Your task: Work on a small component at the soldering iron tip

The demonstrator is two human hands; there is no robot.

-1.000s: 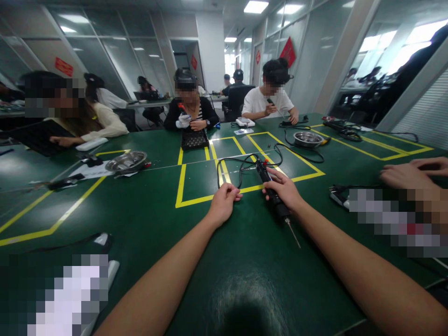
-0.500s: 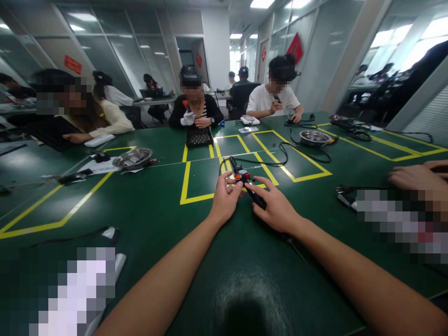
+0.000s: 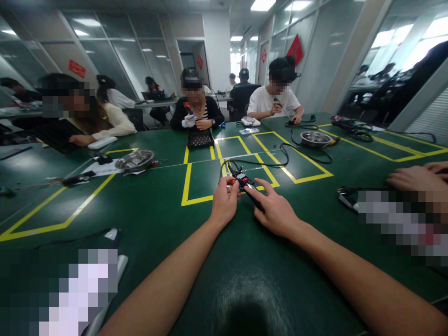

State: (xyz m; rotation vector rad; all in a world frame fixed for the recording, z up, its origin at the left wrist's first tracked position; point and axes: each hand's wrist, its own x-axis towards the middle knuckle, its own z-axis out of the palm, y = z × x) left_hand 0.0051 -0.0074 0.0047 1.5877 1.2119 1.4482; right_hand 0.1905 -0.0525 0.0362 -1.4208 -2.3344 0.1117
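In the middle of the head view a small black corded device (image 3: pixel 241 177), with red and metallic parts at its far end, lies between my two hands. My left hand (image 3: pixel 224 200) is closed around its left side, thumb and fingers pinching near an orange-red part (image 3: pixel 233 182). From the right my right hand (image 3: pixel 276 207) grips the dark body (image 3: pixel 256 198), with the index finger stretched towards the far end. The palm hides much of that body. A black cable (image 3: pixel 259 163) runs from the device's far side. The device's exact kind is too small to make out.
Yellow tape (image 3: pixel 185 184) marks rectangles on the green table (image 3: pixel 157 233). Metal bowls stand left (image 3: pixel 135 160) and right (image 3: pixel 315 138). Opposite, a person in black works over a black tray (image 3: pixel 200 139); one in white (image 3: pixel 276 105) holds a tool. Another person's hands (image 3: pixel 416 179) are at right.
The device has turned a little in my hands, so more of its metallic far end shows. The thin shaft seen below my right hand earlier is out of sight.
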